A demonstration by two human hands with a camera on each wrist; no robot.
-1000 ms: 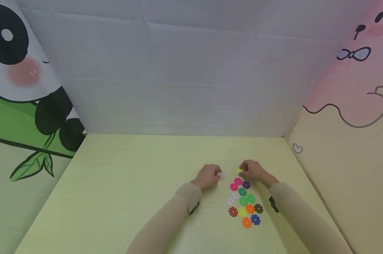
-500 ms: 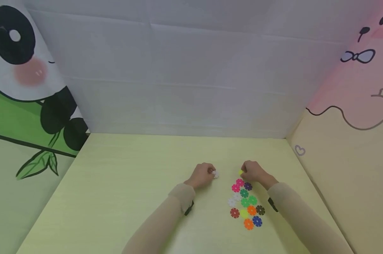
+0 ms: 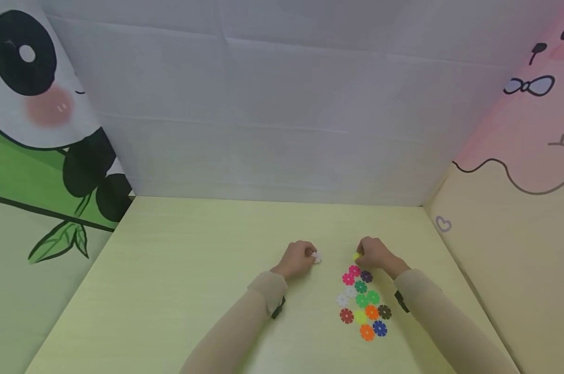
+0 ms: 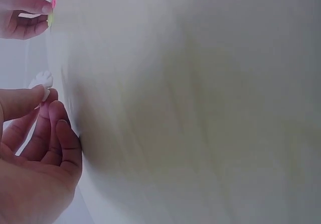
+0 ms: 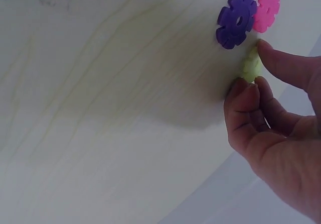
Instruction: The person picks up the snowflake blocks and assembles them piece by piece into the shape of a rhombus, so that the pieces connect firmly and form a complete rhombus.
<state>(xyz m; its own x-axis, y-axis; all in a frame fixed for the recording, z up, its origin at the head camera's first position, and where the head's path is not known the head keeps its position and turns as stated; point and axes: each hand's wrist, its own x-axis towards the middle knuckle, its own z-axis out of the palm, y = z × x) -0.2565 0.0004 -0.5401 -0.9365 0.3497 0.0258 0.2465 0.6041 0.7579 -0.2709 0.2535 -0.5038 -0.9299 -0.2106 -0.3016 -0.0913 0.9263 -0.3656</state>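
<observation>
My left hand pinches a white notched plastic disc, like a snowflake building piece, between thumb and finger just over the table. In the left wrist view the white disc sticks out past the thumb tip. To the right, my right hand pinches a yellow disc at the far end of a cluster of such discs. The right wrist view has that yellow disc partly hidden by the fingertips, close to a purple disc and a pink disc.
Several more discs lie toward me from my right hand, among them a dark red disc, a blue disc and an orange disc. The pale yellow table meets a grey-white back wall and printed side panels.
My left hand has drawn a little to the left with the white disc, away from the cluster. The right hand stays at the yellow disc, covering more of it. The head view has shifted slightly.
</observation>
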